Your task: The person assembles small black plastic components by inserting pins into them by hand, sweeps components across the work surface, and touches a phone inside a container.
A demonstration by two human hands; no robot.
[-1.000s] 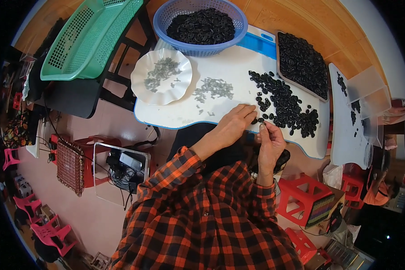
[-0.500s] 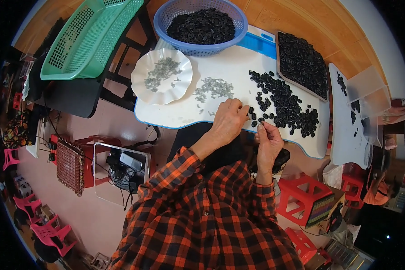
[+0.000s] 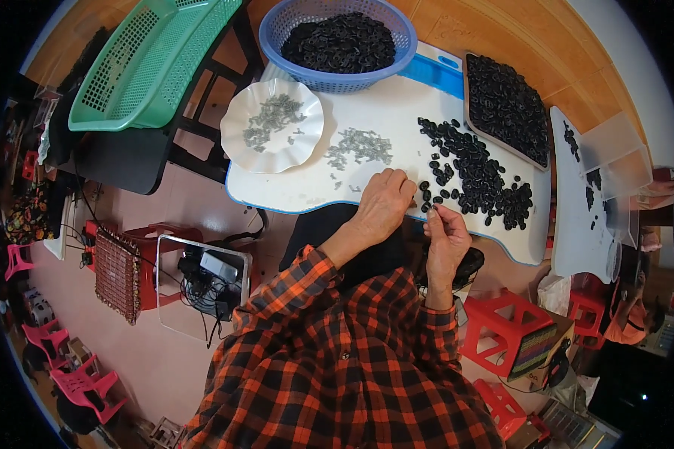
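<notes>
Over the near edge of the white table, my left hand is closed in a pinch, its knuckles up. Whatever sits between its fingertips is hidden. Close by on the right, my right hand pinches a small black oval piece at its thumb and forefinger. A few loose black ovals lie just beyond the fingertips. Further right spreads a pile of black oval pieces. Left of that, beyond my left hand, small clear pieces are scattered. More of them lie in a white wavy-rimmed plate.
A blue basket of black pieces stands at the back, with a filled tray at the far right. A green basket rests at left. Another white table with clear boxes is on the right. Red stools stand below.
The view has shifted slightly. My two hands stay close together, with small finger movements; the left fingertips have drawn back a little from the loose black ovals.
</notes>
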